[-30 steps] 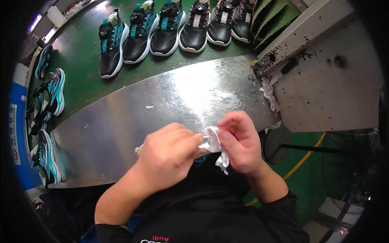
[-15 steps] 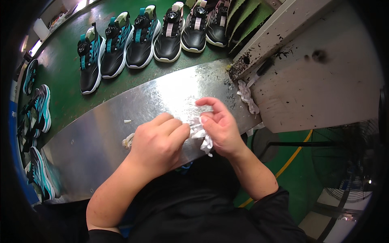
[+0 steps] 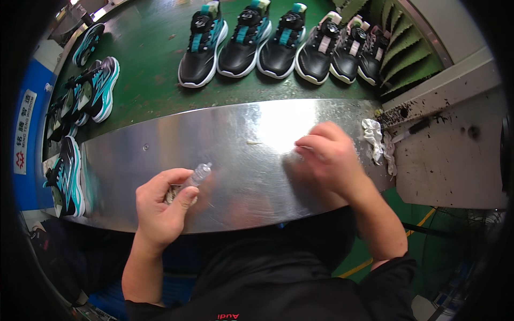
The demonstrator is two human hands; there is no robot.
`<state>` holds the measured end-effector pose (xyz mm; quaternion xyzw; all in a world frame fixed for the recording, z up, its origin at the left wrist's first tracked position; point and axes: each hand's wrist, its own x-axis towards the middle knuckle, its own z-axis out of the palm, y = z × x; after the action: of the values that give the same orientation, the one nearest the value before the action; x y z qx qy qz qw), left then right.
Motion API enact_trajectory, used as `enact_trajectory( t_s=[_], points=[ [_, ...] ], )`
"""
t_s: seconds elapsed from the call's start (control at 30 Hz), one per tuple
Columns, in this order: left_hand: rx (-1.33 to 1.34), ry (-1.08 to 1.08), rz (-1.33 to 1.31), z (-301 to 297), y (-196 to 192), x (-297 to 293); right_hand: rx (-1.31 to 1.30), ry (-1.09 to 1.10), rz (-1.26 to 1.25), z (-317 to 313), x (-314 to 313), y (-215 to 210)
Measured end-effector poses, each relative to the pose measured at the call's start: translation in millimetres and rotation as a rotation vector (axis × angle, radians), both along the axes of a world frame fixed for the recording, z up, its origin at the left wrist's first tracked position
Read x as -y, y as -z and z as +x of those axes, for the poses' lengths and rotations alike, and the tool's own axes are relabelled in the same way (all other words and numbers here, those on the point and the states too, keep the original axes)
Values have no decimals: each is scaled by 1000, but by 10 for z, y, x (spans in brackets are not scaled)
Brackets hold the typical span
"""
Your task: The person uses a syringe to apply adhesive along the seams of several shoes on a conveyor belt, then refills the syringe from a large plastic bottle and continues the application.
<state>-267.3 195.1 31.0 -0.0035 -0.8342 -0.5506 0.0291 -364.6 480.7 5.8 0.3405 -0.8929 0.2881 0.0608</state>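
Observation:
My left hand [image 3: 160, 208] is closed round a small clear plastic tube [image 3: 201, 174] with a narrow nozzle, which points up and away to the right. A beige crumpled cloth [image 3: 174, 195] shows at that hand's palm; whether it is held or lies behind is hard to tell. Over the metal plate [image 3: 230, 128], my right hand [image 3: 334, 158] has its thumb and fingertips pinched together; anything between them is too small to make out. Between the hands, a small whitish pointed tip [image 3: 252, 142] lies on the plate. White crumpled cloth [image 3: 373, 140] lies at the plate's right end.
Several black shoes [image 3: 238, 56] with turquoise or pale pink parts line the green table [image 3: 144, 80] at the back. More shoes [image 3: 101, 88] stand along the left. A grey panel [image 3: 450, 166] with black stains and a dark-handled tool [image 3: 419, 126] is at the right, below green brush-like flaps [image 3: 407, 53].
My hands have moved apart. The white cloth has left them and lies at the plate's right end. The clear tube now shows in my left hand. The whole view has shifted.

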Motion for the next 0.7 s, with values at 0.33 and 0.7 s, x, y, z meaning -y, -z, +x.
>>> enact_trajectory(
  t_s=[0.33, 0.7],
  points=[
    [-84, 49, 34, 3, 67, 6, -89, -89, -5, -77, 801, 83],
    [-327, 183, -75, -32, 40, -238, -48, -257, -214, 270, 547, -356]
  ],
)
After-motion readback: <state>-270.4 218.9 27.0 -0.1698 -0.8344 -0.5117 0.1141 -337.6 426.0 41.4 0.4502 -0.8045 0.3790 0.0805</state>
